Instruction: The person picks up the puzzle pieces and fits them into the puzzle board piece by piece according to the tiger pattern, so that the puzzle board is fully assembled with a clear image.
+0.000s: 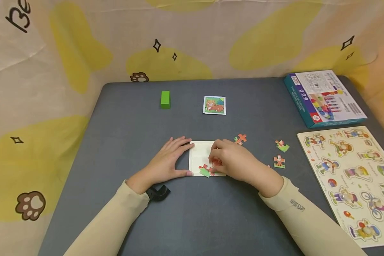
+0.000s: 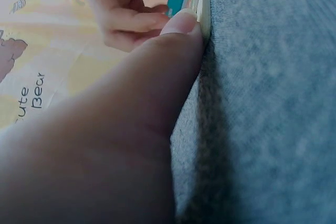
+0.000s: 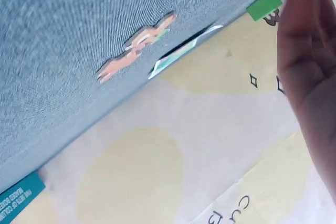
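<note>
Left hand bracing white tray's left edge, fingers spread | right hand resting curled rightward, grip unclear | green-red piece lying between, right hand nearer

Cream sleeves; dark lettering on the right; black strap at left wrist.
</note>
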The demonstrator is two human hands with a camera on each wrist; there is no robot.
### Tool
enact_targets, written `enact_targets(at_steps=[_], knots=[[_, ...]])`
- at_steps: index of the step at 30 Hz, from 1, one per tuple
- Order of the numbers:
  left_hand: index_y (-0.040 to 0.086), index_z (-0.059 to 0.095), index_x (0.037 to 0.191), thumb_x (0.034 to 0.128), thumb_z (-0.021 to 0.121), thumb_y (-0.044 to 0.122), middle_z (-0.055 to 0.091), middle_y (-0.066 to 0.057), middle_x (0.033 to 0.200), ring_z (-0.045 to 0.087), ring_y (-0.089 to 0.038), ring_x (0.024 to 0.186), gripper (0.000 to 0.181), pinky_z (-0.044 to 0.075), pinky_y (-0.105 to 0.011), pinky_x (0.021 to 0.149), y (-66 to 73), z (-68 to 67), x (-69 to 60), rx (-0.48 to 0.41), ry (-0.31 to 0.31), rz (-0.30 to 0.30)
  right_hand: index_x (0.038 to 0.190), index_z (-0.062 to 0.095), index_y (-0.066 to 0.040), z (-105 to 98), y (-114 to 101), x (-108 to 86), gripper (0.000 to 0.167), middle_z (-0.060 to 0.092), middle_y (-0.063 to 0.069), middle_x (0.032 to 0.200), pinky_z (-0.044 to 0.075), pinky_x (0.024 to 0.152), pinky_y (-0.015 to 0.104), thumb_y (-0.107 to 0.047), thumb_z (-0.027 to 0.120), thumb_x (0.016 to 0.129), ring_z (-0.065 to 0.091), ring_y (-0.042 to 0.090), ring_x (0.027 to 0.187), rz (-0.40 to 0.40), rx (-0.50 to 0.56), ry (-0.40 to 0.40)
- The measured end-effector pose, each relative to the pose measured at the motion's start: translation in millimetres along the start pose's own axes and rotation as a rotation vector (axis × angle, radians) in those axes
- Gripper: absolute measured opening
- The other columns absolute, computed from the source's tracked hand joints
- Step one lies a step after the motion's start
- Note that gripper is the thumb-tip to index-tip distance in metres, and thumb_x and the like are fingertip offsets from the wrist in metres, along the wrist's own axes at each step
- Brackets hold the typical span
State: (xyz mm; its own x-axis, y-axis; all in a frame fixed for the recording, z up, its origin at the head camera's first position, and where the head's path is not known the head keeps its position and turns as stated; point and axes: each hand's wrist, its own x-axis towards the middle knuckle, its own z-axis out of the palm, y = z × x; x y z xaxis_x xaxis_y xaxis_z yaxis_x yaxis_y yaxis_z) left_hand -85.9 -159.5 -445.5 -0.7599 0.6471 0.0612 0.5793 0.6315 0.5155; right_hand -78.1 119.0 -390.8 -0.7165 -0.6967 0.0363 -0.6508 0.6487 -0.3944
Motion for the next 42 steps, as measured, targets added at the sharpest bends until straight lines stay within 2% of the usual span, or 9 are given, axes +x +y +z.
enact_targets(at_steps=[3,6,13,21,24,27,33,38,42], knots=[[0.011,0.044,0.160,0.0854,0.088,0.045,0.036,-0.008,0.166,0.023,-0.029,0.157,0.093,0.008,-0.052,0.129,0.2,0.5,-0.3,0.000,0.002,0.004,0.096,0.072,-0.014,3.5,-2.8,1.1,0.035,0.055,-0.003,0.094,0.050,0.068,0.030,-0.030,0.096,0.076,0.053,0.016,0.084,-0.003,-0.009,-0.034],[0.012,0.044,0.160,0.0855,0.088,0.045,0.035,-0.008,0.166,0.022,-0.028,0.158,0.092,0.007,-0.051,0.129,0.0,0.7,-0.5,0.002,0.002,0.001,0.095,0.072,-0.015,6.7,-3.5,2.0,0.031,0.054,-0.004,0.091,0.048,0.070,0.031,-0.028,0.095,0.077,0.051,0.015,0.080,-0.017,-0.030,-0.052],[0.012,0.043,0.160,0.0853,0.087,0.046,0.035,-0.007,0.167,0.021,-0.027,0.158,0.093,0.006,-0.049,0.130,-0.1,0.9,0.3,0.008,-0.006,-0.009,0.093,0.075,-0.016,7.9,-1.5,2.5,0.023,0.058,-0.004,0.089,0.048,0.076,0.036,-0.017,0.093,0.078,0.053,0.017,0.083,-0.055,-0.060,-0.007],[0.012,0.043,0.160,0.0850,0.087,0.047,0.035,-0.006,0.167,0.021,-0.026,0.158,0.093,0.006,-0.048,0.130,-0.3,0.0,0.9,0.011,-0.012,-0.017,0.094,0.076,-0.015,4.7,-3.6,3.1,0.023,0.060,-0.003,0.091,0.051,0.079,0.040,-0.018,0.093,0.080,0.060,0.021,0.087,-0.043,-0.075,0.001],[0.012,0.043,0.160,0.0851,0.088,0.046,0.035,-0.007,0.167,0.021,-0.026,0.158,0.093,0.006,-0.048,0.130,0.1,-0.5,0.7,0.012,-0.012,-0.017,0.091,0.079,-0.016,0.2,-6.5,0.3,0.019,0.060,-0.005,0.085,0.049,0.074,0.037,-0.018,0.093,0.079,0.060,0.018,0.081,-0.059,-0.123,-0.010],[0.012,0.043,0.160,0.0851,0.088,0.045,0.035,-0.007,0.167,0.021,-0.026,0.158,0.093,0.006,-0.048,0.130,1.0,-1.0,0.3,0.012,-0.014,-0.017,0.092,0.083,-0.019,-7.4,-14.2,-5.9,0.016,0.068,-0.007,0.083,0.048,0.074,0.038,-0.018,0.092,0.080,0.064,0.016,0.080,-0.071,-0.217,-0.059],[0.012,0.043,0.160,0.0854,0.088,0.045,0.035,-0.008,0.166,0.021,-0.027,0.158,0.093,0.006,-0.048,0.130,1.4,-0.5,0.4,0.016,-0.008,-0.008,0.095,0.078,-0.022,-16.9,-32.9,-16.5,0.019,0.069,-0.006,0.075,0.047,0.074,0.040,-0.016,0.090,0.082,0.064,0.015,0.073,0.049,-0.329,-0.218],[0.012,0.043,0.160,0.0853,0.088,0.045,0.036,-0.008,0.166,0.021,-0.027,0.158,0.093,0.006,-0.049,0.130,1.1,0.0,0.3,0.013,0.002,0.002,0.106,0.075,-0.020,-16.6,-42.2,-19.1,0.027,0.072,-0.004,0.083,0.052,0.083,0.046,-0.019,0.089,0.083,0.068,0.018,0.080,0.123,-0.353,-0.282],[0.012,0.042,0.160,0.0854,0.088,0.046,0.035,-0.008,0.166,0.021,-0.027,0.158,0.094,0.006,-0.049,0.130,0.7,0.5,-0.7,0.016,0.001,0.002,0.110,0.075,-0.019,-15.0,-46.6,-19.5,0.026,0.074,-0.003,0.084,0.053,0.086,0.046,-0.019,0.087,0.086,0.069,0.019,0.082,0.155,-0.371,-0.297]])
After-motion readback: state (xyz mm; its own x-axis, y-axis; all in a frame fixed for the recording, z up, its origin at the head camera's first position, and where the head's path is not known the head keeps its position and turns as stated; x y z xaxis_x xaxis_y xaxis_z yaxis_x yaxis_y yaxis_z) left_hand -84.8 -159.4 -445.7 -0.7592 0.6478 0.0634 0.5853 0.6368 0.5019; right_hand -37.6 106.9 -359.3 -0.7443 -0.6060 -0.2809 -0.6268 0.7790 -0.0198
